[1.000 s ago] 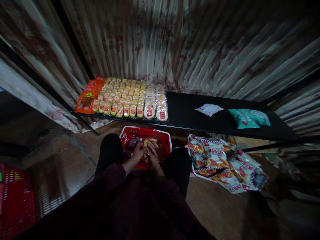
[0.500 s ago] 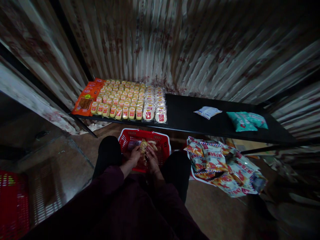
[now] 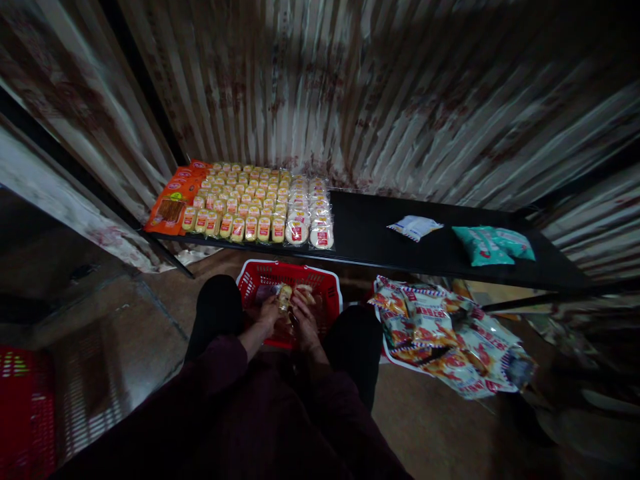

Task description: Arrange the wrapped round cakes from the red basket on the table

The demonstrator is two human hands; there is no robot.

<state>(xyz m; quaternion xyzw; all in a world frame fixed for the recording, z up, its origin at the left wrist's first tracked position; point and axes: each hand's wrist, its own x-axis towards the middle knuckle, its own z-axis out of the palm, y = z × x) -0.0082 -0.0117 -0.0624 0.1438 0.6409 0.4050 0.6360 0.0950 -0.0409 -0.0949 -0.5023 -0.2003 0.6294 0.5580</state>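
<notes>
A small wrapped yellowish pack [image 3: 285,295] is held over the red basket [image 3: 331,291], which stands between the knees. My left hand [image 3: 269,313] grips this pack from the left, fingers closed round it. My right hand [image 3: 304,319] is at its right side, fingers bent towards it; whether they grip it is too dim to tell. Inside the basket lie pale packs [image 3: 306,293] and a purplish one [image 3: 265,292]. On the black shelf [image 3: 360,220] ahead stand rows of small yellow packs [image 3: 251,228], with round white packs [image 3: 321,236] to their right.
Orange bags [image 3: 173,200] lie at the shelf's left end. Further right are a white-blue bag [image 3: 415,227] and teal bags [image 3: 483,245]. A basket heaped with snack bags [image 3: 433,320] stands by the right knee. Another red basket [image 3: 25,413] is at lower left.
Both hands remain over the basket. The pack between them has shifted slightly left and tilted a little. The whole view has moved slightly.
</notes>
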